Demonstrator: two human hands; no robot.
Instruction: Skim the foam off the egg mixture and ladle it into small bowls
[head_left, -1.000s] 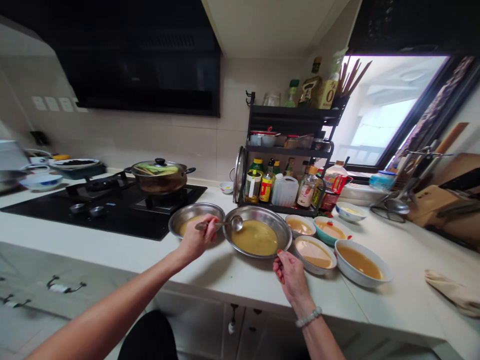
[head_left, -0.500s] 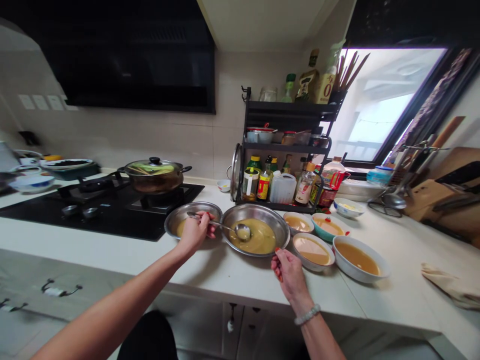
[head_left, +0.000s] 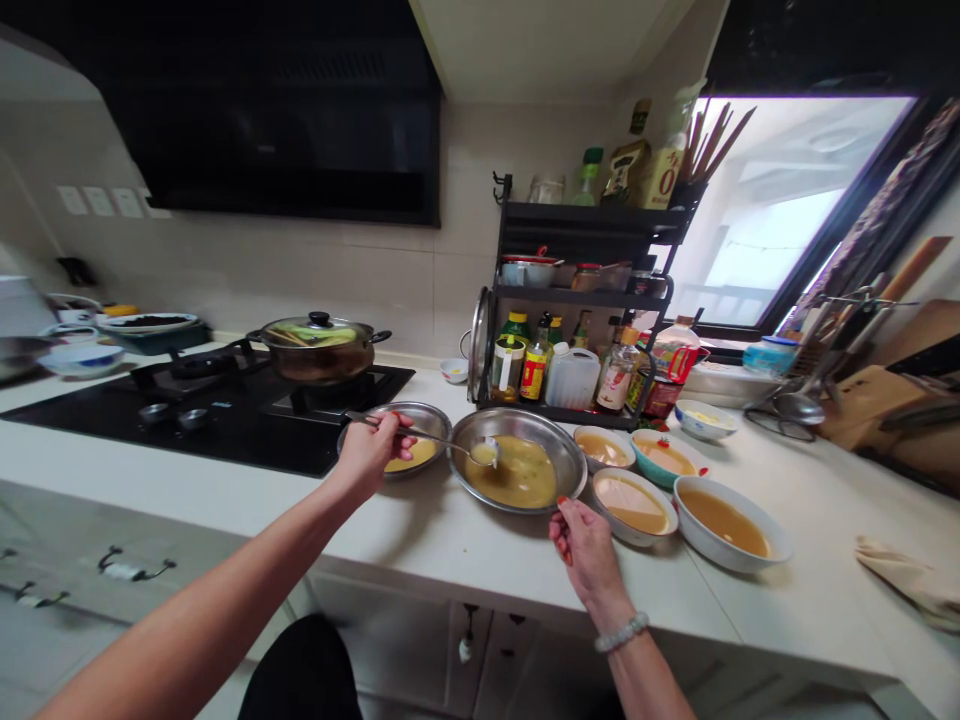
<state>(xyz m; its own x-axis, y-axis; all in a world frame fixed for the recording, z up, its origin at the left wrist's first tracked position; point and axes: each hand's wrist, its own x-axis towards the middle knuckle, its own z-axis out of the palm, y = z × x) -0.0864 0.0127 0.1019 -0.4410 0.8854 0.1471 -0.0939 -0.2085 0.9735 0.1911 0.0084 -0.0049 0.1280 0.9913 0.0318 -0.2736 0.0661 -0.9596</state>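
My left hand (head_left: 369, 450) is closed round the handle of a metal ladle (head_left: 450, 443), whose scoop holds yellow liquid just above the left side of the large steel bowl (head_left: 564, 450). That bowl is half full of yellow liquid. My right hand (head_left: 584, 545) pinches the bowl's near right rim. A smaller steel bowl (head_left: 431, 420) with the same liquid stands left of it, behind my left hand. To the right stand several ceramic bowls of brownish liquid, the largest a white bowl (head_left: 776, 545).
A black hob (head_left: 217, 415) carries a lidded pot (head_left: 319, 350) at the left. A black rack (head_left: 585, 300) of bottles and jars stands behind the bowls. Plates sit far left, a cloth (head_left: 911, 585) far right, and a strainer and boards by the window.
The ladle went from above the large bowl's left rim down into the liquid, then rose filled at the bowl's left side. My right hand stayed on the rim.
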